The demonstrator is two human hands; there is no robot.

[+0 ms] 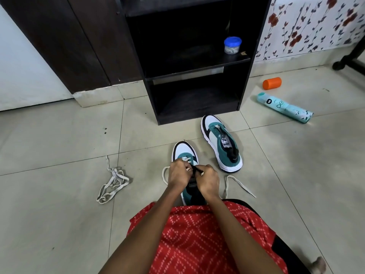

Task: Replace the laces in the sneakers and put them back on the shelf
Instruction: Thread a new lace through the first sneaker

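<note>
- Head view: the near sneaker (184, 150) lies on the floor (59, 145) in front of the shelf (197, 62). Its toe points at the shelf and its heel is under the person's lap.
- Both hands sit over its eyelets. The left hand (178, 175) is on the side away from the far sneaker (221, 143), and the right hand (208, 179) is on the side towards it.
- The left fingers are curled and pinch the white lace (239, 183) at the eyelets. The right fingers are curled round a dark strip (196, 169) at the tongue, though whether that is tongue or lace is unclear.
- The lace crosses near the toe, and its loose ends trail on the floor on either side of the sneaker.
- Judgement: the next eyelets lie just under the fingertips, back along the shoe's long axis, away from the shelf, and each hand is nearer its own row.
- The far sneaker, just before the shelf's foot, shows no lace.
- A spare lace (112, 182) lies bunched, well apart from the shelf.
</note>
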